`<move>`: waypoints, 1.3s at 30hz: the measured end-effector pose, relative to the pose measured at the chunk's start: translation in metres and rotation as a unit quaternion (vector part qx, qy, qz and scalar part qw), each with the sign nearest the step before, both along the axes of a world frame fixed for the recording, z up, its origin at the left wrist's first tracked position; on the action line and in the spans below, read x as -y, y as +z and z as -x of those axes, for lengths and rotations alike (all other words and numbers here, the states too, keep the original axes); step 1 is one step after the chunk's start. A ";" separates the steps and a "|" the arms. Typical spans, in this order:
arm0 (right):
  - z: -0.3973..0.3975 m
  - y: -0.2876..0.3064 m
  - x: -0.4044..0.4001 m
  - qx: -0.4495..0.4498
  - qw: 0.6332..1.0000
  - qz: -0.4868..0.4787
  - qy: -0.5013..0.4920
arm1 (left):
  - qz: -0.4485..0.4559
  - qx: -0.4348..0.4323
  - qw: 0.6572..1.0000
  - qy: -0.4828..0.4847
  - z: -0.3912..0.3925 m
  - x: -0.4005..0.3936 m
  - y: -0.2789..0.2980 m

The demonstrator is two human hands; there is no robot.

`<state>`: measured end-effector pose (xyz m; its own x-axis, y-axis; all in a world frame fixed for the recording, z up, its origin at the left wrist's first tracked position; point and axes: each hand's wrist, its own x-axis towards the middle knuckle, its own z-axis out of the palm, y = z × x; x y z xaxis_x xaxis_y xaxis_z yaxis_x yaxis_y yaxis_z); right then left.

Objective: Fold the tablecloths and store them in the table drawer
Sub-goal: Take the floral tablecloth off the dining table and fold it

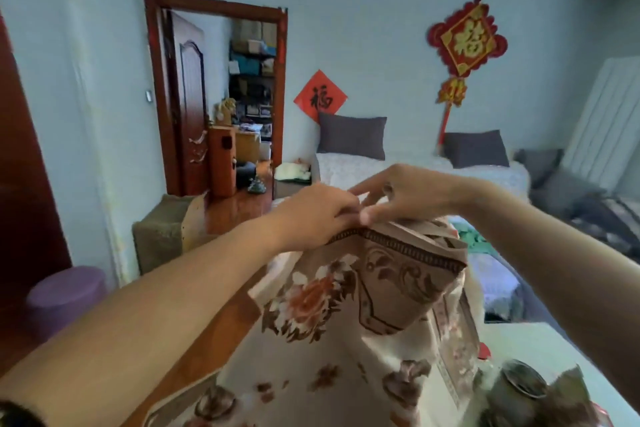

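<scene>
- The floral tablecloth (332, 333) is held up in the air in front of the person, its patterned border edge at the top, the rest hanging down toward 6 o'clock.
- The left hand (311, 215) has its fingers curled over the top edge at about 9 o'clock of the bunched part, gripping the cloth.
- The right hand (401, 196) meets it from 3 o'clock, thumb and fingertips pinching the same edge; some fingers are spread.
- My judgement: folding is midway. The top edge looks doubled into several layers, yet most of the cloth hangs loose.
- Left to do: finish the folds and put it away. No drawer shows in this view.
- The long axis runs roughly 12 to 6, the folded edge tilting down toward 4 o'clock.
</scene>
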<state>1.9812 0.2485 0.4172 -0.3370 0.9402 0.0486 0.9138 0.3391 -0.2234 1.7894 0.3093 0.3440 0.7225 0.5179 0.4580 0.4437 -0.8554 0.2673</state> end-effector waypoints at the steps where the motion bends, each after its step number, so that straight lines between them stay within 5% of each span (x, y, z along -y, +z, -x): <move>1: 0.003 -0.004 -0.001 0.000 1.000 0.031 0.007 | 0.001 -0.002 1.000 0.015 0.005 0.001 -0.005; 6: 0.011 -0.037 -0.014 0.093 0.993 0.069 0.022 | 0.036 0.031 0.996 0.069 0.034 -0.004 -0.033; 12: -0.001 -0.028 -0.025 0.059 0.996 0.060 0.025 | 0.304 -0.001 0.952 0.030 0.096 0.005 -0.043; 18: -0.002 -0.057 -0.048 0.073 0.985 0.137 0.079 | 0.447 -0.270 0.851 0.056 0.128 -0.003 -0.100; 21: -0.026 -0.056 -0.063 0.113 0.986 0.103 0.068 | 0.424 -0.308 0.844 0.112 0.129 -0.006 -0.139; 23: -0.050 -0.055 -0.075 0.138 0.986 0.082 0.050 | 0.391 -0.203 0.882 0.166 0.126 -0.011 -0.157; 25: -0.078 -0.058 -0.095 0.144 0.988 0.057 0.021 | 0.259 -0.116 0.926 0.248 0.109 -0.022 -0.164; 26: -0.091 -0.060 -0.108 0.155 0.987 0.041 0.006 | 0.137 -0.143 0.938 0.285 0.096 -0.034 -0.164; 28: -0.117 -0.067 -0.134 0.197 0.980 0.013 -0.018 | -0.038 -0.239 0.919 0.312 0.063 -0.054 -0.151; 30: -0.144 -0.073 -0.156 0.222 0.974 -0.010 -0.053 | -0.100 -0.304 0.892 0.320 0.033 -0.080 -0.131; 34: -0.209 -0.052 -0.180 0.247 0.952 -0.157 -0.094 | -0.245 -0.221 0.869 0.368 -0.003 -0.122 -0.067; 36: -0.241 -0.034 -0.174 0.243 0.935 -0.235 -0.104 | -0.231 -0.139 0.898 0.347 0.003 -0.123 -0.043; 39: -0.270 -0.043 -0.146 0.136 0.927 -0.327 -0.123 | -0.102 -0.190 0.897 0.386 0.036 -0.113 -0.053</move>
<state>2.2507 0.3949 0.3745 -0.1997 0.7896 0.5802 0.9738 0.0945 0.2067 1.7532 0.4221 0.2909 0.3094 0.8642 0.3967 0.9505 -0.2684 -0.1567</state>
